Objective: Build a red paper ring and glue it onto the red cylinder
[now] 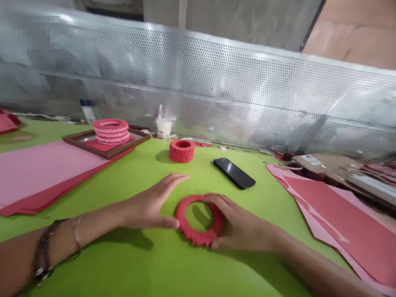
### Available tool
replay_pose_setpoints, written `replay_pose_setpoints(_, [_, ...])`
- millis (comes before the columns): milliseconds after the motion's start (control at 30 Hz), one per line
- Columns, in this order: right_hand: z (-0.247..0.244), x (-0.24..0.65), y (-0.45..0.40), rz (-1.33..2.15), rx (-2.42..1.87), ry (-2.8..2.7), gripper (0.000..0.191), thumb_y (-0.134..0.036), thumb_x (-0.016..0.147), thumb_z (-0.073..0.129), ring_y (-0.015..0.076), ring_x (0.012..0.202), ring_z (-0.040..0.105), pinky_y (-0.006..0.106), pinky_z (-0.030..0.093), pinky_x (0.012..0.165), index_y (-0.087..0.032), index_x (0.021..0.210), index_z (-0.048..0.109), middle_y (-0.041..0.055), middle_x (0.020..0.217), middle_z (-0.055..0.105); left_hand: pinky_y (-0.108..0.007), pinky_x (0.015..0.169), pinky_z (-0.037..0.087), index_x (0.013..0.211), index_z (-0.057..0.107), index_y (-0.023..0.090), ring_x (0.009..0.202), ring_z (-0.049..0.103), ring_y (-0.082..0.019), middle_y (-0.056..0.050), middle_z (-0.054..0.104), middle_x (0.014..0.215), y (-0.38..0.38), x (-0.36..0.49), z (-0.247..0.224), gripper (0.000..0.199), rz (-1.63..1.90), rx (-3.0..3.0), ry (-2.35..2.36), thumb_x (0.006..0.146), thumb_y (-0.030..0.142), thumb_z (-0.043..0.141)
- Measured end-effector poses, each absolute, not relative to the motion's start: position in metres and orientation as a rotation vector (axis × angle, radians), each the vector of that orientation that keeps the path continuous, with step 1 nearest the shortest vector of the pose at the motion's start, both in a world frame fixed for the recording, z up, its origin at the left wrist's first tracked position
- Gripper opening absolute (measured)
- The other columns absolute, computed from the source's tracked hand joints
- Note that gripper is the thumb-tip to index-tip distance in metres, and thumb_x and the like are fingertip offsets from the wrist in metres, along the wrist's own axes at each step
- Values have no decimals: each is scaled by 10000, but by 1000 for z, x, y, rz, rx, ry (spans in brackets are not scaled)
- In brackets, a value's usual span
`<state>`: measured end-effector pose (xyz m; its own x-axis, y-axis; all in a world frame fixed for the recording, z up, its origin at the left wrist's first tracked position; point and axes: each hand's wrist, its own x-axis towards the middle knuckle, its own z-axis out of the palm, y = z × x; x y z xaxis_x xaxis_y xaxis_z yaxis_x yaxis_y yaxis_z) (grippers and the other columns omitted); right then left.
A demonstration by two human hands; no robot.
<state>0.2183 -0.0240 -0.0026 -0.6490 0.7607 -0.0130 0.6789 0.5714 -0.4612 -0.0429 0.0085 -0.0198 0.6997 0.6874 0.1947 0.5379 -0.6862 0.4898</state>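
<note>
A red folded-paper ring (187, 229) lies on the green table (167, 264), its pleats showing along the near and left rim. Around its right side curl the fingers of my right hand (238, 225), thumb at the near edge and fingertips at the far edge. My left hand (151, 202) is beside the ring on the left, fingers and thumb spread wide. Its thumb tip reaches the ring's left rim; whether it touches, I cannot tell. Nothing is held in that hand.
Behind the ring are a small stack of red rings (181, 154) and a black phone (235, 173). Pink and red rings (111, 132) rest on a brown frame (107, 154) at left. Paper sheets (46, 169) lie left, more sheets (340, 222) right. A perforated metal screen (216, 82) bounds the back.
</note>
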Motion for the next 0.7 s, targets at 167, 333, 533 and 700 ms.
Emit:
replay_pose_setpoints(167, [-6, 220, -18, 691, -1208, -2629, 832, -522, 645, 666, 280, 1287, 312, 443, 264, 1079, -162, 1328, 355, 133, 1402, 323, -462, 1057, 287, 1331, 284, 182, 1289, 320, -298, -143, 309, 1403, 62, -41, -5, 657, 799, 2491, 1257, 815, 566, 422])
replay_pose_setpoints(333, [-3, 221, -20, 668, -1185, -2609, 807, -524, 644, 667, 267, 1244, 360, 427, 288, 1064, -155, 1302, 381, 132, 1360, 368, -459, 1068, 212, 1283, 396, 137, 1281, 294, -302, -131, 396, 1324, 123, -31, 39, 523, 652, 2638, 1565, 830, 395, 441])
replay_pose_setpoints(533, [-3, 223, -18, 615, -1121, -2628, 789, -490, 608, 704, 284, 1188, 413, 459, 331, 1028, -137, 1252, 418, 148, 1293, 421, -428, 880, 410, 850, 648, 134, 959, 539, -299, -122, 577, 998, 156, -33, 50, 346, 336, 2617, 1487, 715, 442, 562])
replay_pose_setpoints(700, [7, 229, -15, 631, -1110, -2580, 743, -503, 575, 726, 302, 1202, 399, 489, 314, 1028, -165, 1180, 457, 146, 1305, 402, -415, 970, 348, 841, 612, 135, 1070, 483, -285, -144, 427, 1226, 143, -32, 36, 329, 438, 2639, 1437, 737, 440, 544])
